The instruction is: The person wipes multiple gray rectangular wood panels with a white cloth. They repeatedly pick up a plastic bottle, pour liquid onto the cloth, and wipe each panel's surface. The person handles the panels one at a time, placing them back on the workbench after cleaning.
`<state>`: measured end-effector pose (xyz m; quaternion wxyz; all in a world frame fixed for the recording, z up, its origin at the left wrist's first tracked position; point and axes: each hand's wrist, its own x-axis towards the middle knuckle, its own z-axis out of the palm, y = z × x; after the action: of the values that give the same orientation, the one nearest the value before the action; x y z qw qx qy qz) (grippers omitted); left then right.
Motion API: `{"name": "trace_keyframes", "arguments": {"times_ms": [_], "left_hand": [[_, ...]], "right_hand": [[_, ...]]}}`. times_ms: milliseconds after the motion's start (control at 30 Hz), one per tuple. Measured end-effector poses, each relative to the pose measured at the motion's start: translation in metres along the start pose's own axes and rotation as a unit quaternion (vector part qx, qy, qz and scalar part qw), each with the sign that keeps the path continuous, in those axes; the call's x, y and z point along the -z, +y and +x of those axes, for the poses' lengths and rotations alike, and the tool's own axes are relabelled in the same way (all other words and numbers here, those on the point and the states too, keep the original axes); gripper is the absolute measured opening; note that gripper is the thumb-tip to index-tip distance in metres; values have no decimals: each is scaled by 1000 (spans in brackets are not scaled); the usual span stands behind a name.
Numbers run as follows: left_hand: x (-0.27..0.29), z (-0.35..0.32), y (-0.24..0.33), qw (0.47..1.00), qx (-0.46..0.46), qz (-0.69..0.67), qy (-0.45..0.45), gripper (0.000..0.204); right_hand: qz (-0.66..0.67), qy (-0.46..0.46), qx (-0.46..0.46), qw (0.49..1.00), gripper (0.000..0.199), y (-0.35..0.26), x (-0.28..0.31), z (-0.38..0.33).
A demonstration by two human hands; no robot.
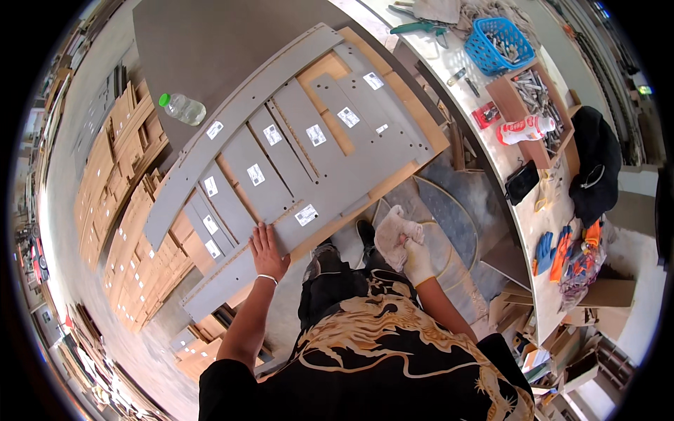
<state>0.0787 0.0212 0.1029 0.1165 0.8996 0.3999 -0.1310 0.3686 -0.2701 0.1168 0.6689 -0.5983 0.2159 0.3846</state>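
Note:
My bare left hand (pixel 268 254) lies flat with fingers spread on the near edge of a grey board (pixel 330 186). A white band circles that wrist. In a pale glove, my right hand (pixel 418 262) is closed on a whitish rag (pixel 397 237), held in the air to the right of my legs, clear of the boards. Several grey pieces with drilled holes and white labels lie side by side on a wood-coloured panel (pixel 430 130). A long curved grey strip (pixel 239 105) runs along their far left side.
A bottle with a green cap (pixel 184 109) stands beyond the boards. On the bench at right are a blue basket (pixel 495 49), a wooden box of tools (pixel 512 95), a white-and-red bottle (pixel 523 130), a phone (pixel 522 184) and gloves (pixel 544 252). Stacked panels (pixel 140 259) lie at left.

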Motion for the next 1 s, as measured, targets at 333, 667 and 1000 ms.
{"name": "trace_keyframes", "arguments": {"times_ms": [333,667,1000], "left_hand": [[11,24,4,996,-51,63,-27,115],[59,57,-39,973,-120,-57,-190,123],[40,32,-19,991,-126,-14,-38,114]], "right_hand": [[171,-19,-40,984,33,45,-39,7],[204,38,14,978,37,78,-27,-31],[256,48,11,965,41,89,-16,-55]]}}
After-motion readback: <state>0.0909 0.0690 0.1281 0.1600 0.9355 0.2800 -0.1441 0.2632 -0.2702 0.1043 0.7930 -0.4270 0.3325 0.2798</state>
